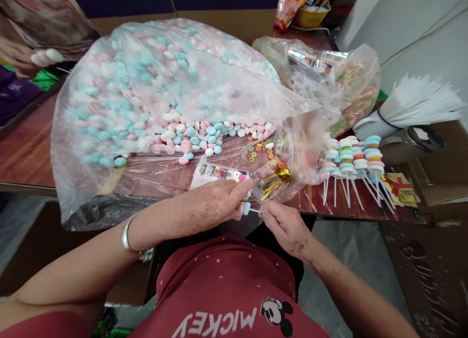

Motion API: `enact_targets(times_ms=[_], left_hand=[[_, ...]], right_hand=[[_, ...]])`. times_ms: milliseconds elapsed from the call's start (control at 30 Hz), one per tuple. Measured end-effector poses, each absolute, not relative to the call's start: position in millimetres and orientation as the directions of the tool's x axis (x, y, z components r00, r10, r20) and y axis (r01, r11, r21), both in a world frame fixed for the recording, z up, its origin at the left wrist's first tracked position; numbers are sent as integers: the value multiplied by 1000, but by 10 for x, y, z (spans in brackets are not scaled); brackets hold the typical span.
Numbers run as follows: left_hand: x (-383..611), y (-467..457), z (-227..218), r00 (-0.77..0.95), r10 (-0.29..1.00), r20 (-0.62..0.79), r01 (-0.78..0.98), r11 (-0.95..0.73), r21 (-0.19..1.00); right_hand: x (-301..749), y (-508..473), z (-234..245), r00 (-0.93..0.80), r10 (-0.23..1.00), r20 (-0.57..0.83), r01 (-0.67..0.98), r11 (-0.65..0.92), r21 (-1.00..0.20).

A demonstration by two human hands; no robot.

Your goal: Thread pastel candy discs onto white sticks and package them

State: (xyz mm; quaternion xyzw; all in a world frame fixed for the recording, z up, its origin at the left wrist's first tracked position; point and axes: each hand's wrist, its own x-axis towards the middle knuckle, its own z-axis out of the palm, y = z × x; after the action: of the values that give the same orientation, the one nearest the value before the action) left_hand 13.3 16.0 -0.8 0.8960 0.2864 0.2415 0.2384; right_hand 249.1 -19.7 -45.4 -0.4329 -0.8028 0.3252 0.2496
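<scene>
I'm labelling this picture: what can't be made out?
Head view:
- Candies on the stick: mostly hidden by the left hand.
- Stick's gripped end: covered by the right hand.
- Label, fine print: too small.
- Co-worker: cut off by left and top edges.
- Bag, deeper contents: veiled by cloudy plastic.

The left forearm (91, 265) and right forearm (347, 278) angle inward. The left hand (219, 201) shows its back, fingers (240, 192) bent and partly hidden; the right hand (287, 227), just beside it, curls into a pinch.
</scene>
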Motion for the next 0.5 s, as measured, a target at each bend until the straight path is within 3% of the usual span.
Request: enact_targets(times_ms=[133,200,233,267,333,400,500], left_hand=[[243,-52,257,686,478,548,348,-877,331],[234,-215,272,632,480,609,334,-877,346],[211,-286,234,576,550,605,372,-835,405],[179,-339,168,482,667,568,426,-745,513],[112,-370,-8,145,912,384,445,-407,798],[77,-302,-173,-137,983,125,133,-107,985],[130,-95,-271,-248,965,-86,-403,-21,915]], right_hand=[[2374,-288,-546,-301,949,93,473,233,-850],[2337,-303,-584,-224,971,87,437,179,-881],[2325,-307,-600,-192,977,88,420,163,-893],[2316,-308,-615,-166,982,93,404,153,-902],[2305,-307,-641,-135,985,109,381,154,-912],[2289,-302,-664,-128,983,135,375,174,-911],[2241,-296,-686,-148,975,165,392,212,-895]])
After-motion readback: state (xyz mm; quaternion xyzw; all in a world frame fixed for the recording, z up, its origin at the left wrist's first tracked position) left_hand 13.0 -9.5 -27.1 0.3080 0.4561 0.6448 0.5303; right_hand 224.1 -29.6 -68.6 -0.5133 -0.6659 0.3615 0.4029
